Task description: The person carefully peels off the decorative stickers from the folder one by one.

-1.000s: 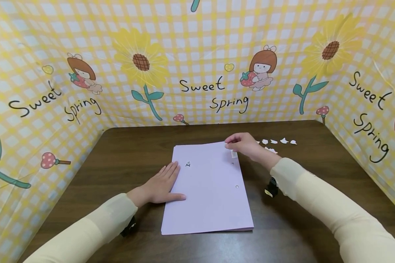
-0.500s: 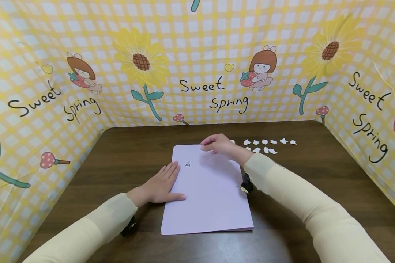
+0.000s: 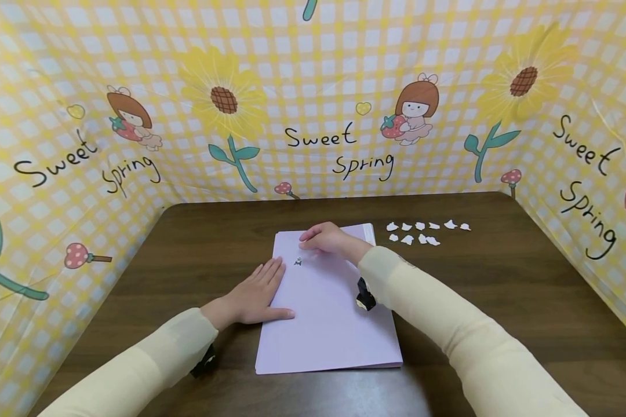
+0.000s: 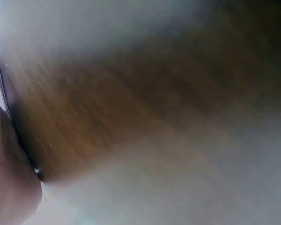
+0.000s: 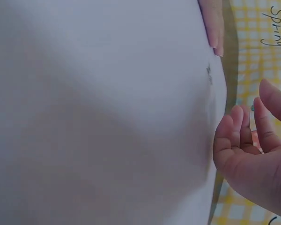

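Note:
A lilac folder-like sheet or cover (image 3: pixel 327 324) lies flat on the table, with a small dark figure (image 3: pixel 298 262) near its upper left. My left hand (image 3: pixel 254 293) rests on its left edge, fingers straight and thumb out. My right hand (image 3: pixel 330 237) hovers over the upper part, just right of the figure. Its thumb and forefinger point left, close together from the head. In the right wrist view, thumb (image 5: pixel 271 96) and forefinger stand apart and the other fingers curl. I cannot tell whether it holds something small. The left wrist view is mostly blurred.
Several torn white scraps (image 3: pixel 419 226) lie in two rows behind and right of the cover. A white strip (image 3: pixel 369 233) shows at its top right corner. The brown wooden table (image 3: pixel 501 289) is bordered by a yellow checked cloth (image 3: pixel 313 75).
My right hand has moved left from the cover's top right corner to beside the small figure, uncovering the white strip and more scraps. My left hand has stayed put.

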Demonstrator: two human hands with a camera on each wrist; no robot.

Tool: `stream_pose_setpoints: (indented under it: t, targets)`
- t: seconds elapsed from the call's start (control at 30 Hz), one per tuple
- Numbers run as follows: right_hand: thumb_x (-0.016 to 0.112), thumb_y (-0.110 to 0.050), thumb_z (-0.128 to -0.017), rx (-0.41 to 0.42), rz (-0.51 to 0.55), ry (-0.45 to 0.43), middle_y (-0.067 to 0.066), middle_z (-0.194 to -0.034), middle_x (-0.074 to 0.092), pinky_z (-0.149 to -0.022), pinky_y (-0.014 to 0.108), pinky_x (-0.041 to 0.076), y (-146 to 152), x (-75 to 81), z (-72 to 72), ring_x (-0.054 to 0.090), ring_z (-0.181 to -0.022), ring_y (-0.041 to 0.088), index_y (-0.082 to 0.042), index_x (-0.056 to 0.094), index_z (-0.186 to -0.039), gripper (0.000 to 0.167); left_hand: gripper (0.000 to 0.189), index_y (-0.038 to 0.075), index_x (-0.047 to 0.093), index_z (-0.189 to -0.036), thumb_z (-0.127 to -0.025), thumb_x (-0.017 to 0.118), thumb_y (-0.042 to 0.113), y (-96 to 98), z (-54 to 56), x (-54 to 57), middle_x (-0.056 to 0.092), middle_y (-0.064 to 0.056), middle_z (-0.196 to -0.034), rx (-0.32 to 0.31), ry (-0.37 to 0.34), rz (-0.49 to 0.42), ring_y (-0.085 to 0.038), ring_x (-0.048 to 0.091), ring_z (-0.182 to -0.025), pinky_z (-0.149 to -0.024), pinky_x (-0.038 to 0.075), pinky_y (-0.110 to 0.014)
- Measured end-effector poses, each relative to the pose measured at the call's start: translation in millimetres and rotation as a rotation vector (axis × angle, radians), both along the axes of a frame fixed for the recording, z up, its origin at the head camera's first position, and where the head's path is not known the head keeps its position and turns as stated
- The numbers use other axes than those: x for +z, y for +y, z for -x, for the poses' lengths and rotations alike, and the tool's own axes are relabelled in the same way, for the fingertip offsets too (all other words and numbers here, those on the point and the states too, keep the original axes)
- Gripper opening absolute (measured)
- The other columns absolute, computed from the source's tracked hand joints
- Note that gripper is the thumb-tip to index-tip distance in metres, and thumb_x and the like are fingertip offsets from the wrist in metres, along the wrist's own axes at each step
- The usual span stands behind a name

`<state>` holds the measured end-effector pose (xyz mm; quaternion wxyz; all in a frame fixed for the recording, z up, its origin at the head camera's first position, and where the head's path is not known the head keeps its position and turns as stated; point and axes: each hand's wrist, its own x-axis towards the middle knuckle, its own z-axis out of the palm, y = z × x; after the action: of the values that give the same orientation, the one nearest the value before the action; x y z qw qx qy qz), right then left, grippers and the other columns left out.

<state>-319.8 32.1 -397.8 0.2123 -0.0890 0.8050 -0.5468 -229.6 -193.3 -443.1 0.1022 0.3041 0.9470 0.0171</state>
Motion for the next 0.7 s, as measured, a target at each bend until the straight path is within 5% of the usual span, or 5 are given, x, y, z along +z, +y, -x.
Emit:
stream_pose_setpoints:
  t: [0.3, 0.7]
  targets:
    - [0.077, -0.013, -0.083, 0.033, -0.045, 0.005, 0.003, -0.089, 0.071, -0.067, 0.027, 0.048, -13, -15.2, -0.5, 0.058, -0.075, 0.014, -0.01, 0.072, -0.1, 0.018, 0.115, -0.001, 0.008, -0.154, -0.081, 0.037, 0.083, -0.7, 0.4, -2.1, 0.001, -0.018, -0.161, -0.01, 0.011, -0.014, -0.031, 0.0, -0.147, -0.116, 0.009, -0.048]
    - [0.08, -0.01, -0.079, 0.051, -0.209, 0.118, 0.001, -0.086, 0.058, -0.064, 0.023, 0.042, -14, -19.8, -2.2, 0.051, -0.076, 0.013, -0.01, 0.074, -0.102, 0.023, 0.116, -0.001, 0.007, -0.154, -0.081, 0.035, 0.084, -1.5, 2.1, -5.9, 0.001, -0.018, -0.161, -0.022, 0.03, -0.009, -0.03, -0.001, -0.147, -0.116, 0.009, -0.048]
